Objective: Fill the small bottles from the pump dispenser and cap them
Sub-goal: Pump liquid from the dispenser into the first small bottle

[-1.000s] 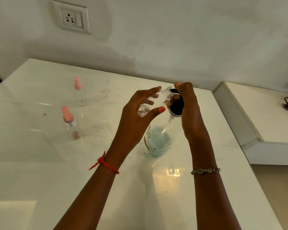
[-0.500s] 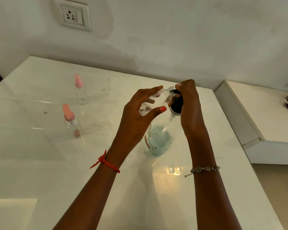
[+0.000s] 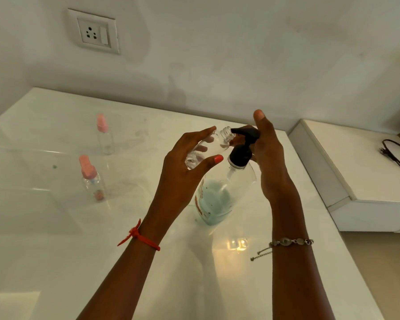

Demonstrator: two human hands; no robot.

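Bottle (image 3: 219,142) gripped by left hand (image 3: 183,172) | right hand (image 3: 273,162) at pump dispenser (image 3: 219,195), grip unclear | pink-capped bottle (image 3: 93,181) aside

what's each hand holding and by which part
Left hand grips the small clear uncapped plastic bottle round its body. Right hand touches the black pump head; grip cannot be told.

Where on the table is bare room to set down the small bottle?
Free: the near-left stretch of the table, bordered by the nearer pink-capped bottle and the left forearm. Crowded: the pump dispenser, with the right hand on it.
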